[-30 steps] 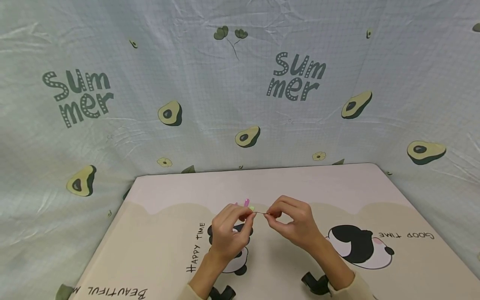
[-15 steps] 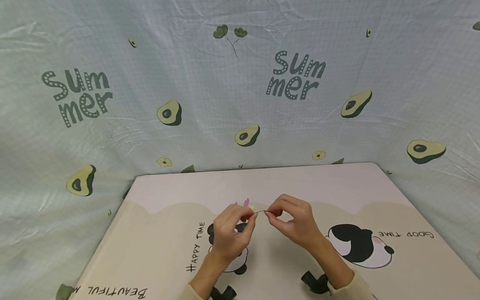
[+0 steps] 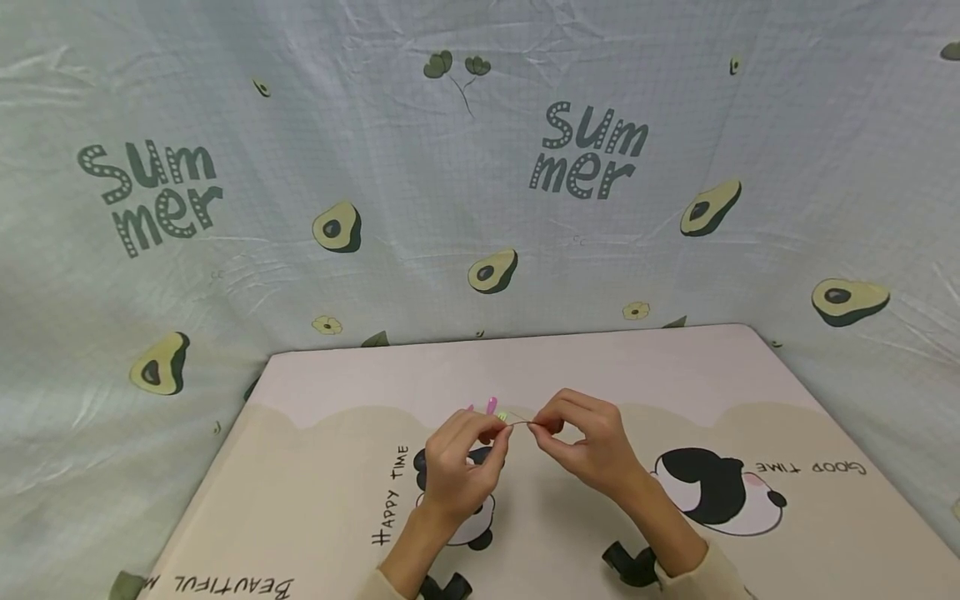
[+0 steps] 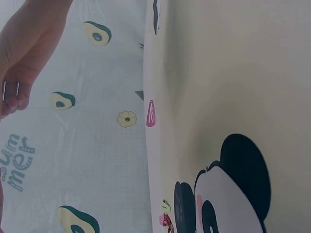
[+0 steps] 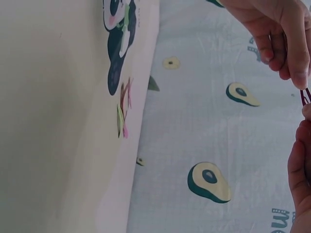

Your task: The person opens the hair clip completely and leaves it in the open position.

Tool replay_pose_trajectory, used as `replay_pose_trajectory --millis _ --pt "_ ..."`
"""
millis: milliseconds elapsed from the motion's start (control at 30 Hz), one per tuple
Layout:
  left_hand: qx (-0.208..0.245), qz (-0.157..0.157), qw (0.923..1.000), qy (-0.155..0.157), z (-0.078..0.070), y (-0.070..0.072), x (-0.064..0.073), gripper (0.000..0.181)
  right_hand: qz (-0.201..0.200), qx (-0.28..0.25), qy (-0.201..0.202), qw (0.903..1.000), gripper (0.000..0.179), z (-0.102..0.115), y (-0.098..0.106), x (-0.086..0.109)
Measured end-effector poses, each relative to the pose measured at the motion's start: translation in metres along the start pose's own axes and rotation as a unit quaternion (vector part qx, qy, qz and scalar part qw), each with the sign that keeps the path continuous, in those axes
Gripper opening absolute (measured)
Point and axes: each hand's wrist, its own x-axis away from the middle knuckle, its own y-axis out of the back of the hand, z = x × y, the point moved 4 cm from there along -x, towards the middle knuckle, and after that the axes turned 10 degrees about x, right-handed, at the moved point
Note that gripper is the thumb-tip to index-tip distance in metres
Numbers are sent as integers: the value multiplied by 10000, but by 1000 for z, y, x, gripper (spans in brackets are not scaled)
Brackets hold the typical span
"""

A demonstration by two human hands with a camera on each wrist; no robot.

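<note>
Above the table, my left hand (image 3: 461,467) and right hand (image 3: 588,437) hold a slim dark red hair clip (image 5: 304,96) between them. In the head view the hair clip (image 3: 521,422) shows as a thin line, with a second fine strip splayed up from it. Thumb and index finger of each hand pinch one end. In the right wrist view, the left hand (image 5: 279,36) comes from the top and the right hand (image 5: 300,167) from below. The left wrist view shows the right hand (image 4: 31,51) with its other fingers curled; the clip's ends are hidden under fingertips.
On the table (image 3: 300,500) behind the left hand lie a pink hair clip (image 3: 492,405) and a green one (image 3: 502,415). The right wrist view also shows a reddish clip (image 5: 123,97) there. A patterned cloth (image 3: 420,192) hangs behind the table.
A fine strip has lifted away from the held hair clip, which looked like one line a second ago. Both hands stay almost in place.
</note>
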Motion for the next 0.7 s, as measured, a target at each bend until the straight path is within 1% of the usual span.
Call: replay_pose_trajectory --millis 167,267,333,433,467,567,700 --pt "-26 -8 10000 48 0 1 0 6 -15 -1 -9 10000 30 1 0 0" --pt "-28 -15 10000 51 0 1 0 6 -9 -17 -3 10000 28 0 -1 1" --pt "-35 -18 10000 58 0 1 0 6 19 -41 -17 10000 21 -1 -1 2" --pt "-45 -13 10000 64 1 1 1 4 54 -66 -42 10000 7 -3 -2 2" --pt "-48 -7 10000 75 1 1 1 4 68 -70 -59 9999 5 -3 -2 2" --pt "-51 0 9999 91 1 1 1 5 105 -48 -103 9999 10 -4 -1 2" --pt "10 -23 9997 226 2 1 1 5 191 -25 -168 9997 5 -5 -2 2"
